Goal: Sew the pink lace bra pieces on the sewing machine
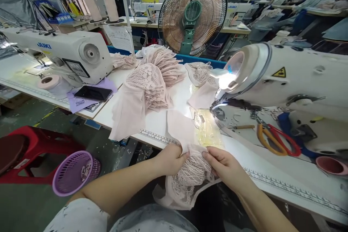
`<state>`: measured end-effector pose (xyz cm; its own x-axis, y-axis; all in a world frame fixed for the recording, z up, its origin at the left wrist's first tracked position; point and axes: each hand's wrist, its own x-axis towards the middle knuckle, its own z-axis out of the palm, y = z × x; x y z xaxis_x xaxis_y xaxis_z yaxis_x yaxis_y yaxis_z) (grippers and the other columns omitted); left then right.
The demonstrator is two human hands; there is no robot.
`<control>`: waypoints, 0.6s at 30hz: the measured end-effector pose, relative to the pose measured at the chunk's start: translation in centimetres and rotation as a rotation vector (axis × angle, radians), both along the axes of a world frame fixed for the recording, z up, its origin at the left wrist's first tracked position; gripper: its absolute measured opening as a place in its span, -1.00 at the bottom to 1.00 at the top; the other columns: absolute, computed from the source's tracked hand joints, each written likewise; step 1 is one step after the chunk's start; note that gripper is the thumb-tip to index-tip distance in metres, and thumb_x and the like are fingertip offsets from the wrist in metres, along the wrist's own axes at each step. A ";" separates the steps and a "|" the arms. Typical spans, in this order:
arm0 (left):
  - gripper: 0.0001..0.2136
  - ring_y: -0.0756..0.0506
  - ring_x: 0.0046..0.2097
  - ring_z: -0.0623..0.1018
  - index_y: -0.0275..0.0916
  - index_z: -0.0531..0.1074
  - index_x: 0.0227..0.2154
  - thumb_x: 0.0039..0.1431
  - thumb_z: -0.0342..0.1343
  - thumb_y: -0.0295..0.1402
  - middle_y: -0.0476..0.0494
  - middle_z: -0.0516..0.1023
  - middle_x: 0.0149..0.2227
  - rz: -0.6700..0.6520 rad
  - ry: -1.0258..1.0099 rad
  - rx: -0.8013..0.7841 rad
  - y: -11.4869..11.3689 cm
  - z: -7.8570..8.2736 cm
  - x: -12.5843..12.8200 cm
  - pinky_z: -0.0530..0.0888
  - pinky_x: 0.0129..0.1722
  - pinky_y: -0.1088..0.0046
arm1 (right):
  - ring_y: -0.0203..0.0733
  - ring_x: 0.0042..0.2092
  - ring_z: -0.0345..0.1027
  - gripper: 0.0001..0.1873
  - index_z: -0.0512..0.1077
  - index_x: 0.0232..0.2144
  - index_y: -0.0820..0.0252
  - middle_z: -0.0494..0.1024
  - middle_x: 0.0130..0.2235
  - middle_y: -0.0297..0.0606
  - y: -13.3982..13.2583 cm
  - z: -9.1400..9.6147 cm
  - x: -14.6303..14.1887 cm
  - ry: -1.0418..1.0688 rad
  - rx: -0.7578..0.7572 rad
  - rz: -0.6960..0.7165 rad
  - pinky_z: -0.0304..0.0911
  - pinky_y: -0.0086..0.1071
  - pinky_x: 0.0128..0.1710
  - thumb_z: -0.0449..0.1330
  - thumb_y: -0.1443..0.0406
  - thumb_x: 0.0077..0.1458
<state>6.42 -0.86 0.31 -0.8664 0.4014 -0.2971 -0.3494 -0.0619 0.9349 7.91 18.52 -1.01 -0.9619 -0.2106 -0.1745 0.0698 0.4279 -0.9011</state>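
A pale pink lace fabric piece (191, 174) hangs over the table's front edge between my two hands. My left hand (171, 158) pinches its upper left edge, thumb pressed against the curled fingers. On the other side, my right hand (224, 165) grips the upper right edge between thumb and fingers. A plain pink fabric panel (181, 128) lies flat on the table just beyond my left hand. Beyond my right hand is the lit sewing machine (285, 76), with another lace piece (199, 74) lying near its needle area.
Stacked lace pieces (152, 83) lie at the table's middle. Orange-handled scissors (272, 139) and red-handled ones rest under the machine arm. A phone (93, 93) lies beside the left sewing machine (78, 56). A fan (193, 12) stands behind; a purple basket (76, 172) is on the floor.
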 end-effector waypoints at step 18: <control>-0.91 -0.07 -0.44 0.51 -0.42 0.45 -0.35 0.03 0.18 -0.53 -0.17 0.49 -0.49 -0.080 -0.690 0.192 4.7 0.7 0.7 0.46 -0.27 0.31 | 0.27 0.08 0.29 0.05 0.45 0.00 0.16 0.47 0.01 0.01 4.7 -8.9 13.2 -0.168 -0.403 -0.019 0.28 -0.05 0.00 -0.11 -0.45 -0.24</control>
